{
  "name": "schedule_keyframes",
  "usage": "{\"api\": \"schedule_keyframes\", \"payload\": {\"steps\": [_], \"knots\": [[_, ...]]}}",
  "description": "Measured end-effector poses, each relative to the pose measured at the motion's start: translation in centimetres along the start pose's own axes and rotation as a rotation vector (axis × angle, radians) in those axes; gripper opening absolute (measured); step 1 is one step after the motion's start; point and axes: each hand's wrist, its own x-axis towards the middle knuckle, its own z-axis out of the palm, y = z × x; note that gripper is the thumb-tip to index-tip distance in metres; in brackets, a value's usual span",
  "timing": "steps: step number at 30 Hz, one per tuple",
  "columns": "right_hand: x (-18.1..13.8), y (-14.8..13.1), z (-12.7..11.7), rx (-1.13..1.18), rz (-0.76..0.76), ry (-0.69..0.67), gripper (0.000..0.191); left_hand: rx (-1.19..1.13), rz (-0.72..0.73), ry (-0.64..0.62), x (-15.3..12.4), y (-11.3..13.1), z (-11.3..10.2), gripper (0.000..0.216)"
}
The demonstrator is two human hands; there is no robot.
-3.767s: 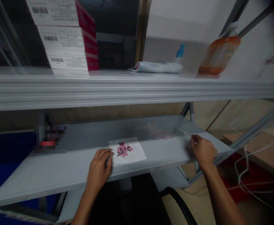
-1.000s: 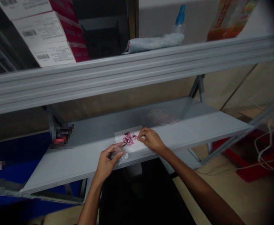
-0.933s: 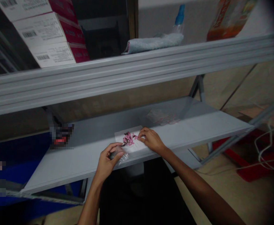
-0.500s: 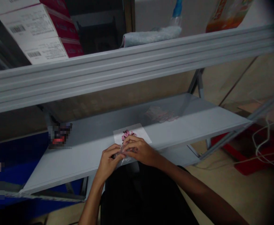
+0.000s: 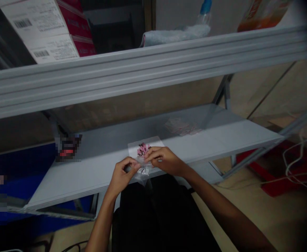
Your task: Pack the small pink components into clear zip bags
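Note:
My left hand (image 5: 123, 174) and my right hand (image 5: 163, 161) meet over the front edge of the lower grey shelf (image 5: 222, 134). Both pinch the top of a small clear plastic bag (image 5: 142, 173), which hangs between them with a few dark small parts inside. Just behind the hands lies a white sheet (image 5: 134, 147) with a pile of small pink and dark parts (image 5: 142, 149) on it.
More clear plastic bags (image 5: 181, 126) lie farther back right on the lower shelf. The upper shelf (image 5: 143, 75) carries stacked white and red boxes (image 5: 53, 31), a folded cloth (image 5: 174, 35), a blue-capped bottle and an orange pouch. White cables (image 5: 298, 164) trail over the floor at right.
My right hand left the pile on the white sheet and came to the bag in my left hand. Both hands now hold the bag's top.

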Motion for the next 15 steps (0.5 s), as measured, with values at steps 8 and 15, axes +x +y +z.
{"api": "schedule_keyframes", "payload": {"steps": [8, 15], "knots": [[0.6, 1.9, -1.2, -0.159, 0.041, 0.157, 0.029, -0.128, -0.088, 0.133, 0.3, -0.2, -0.2, 0.022], [1.2, 5.9, -1.8, -0.559, 0.130, 0.238, 0.014, -0.176, -0.130, 0.134, 0.3, -0.3, -0.9, 0.029]]}}
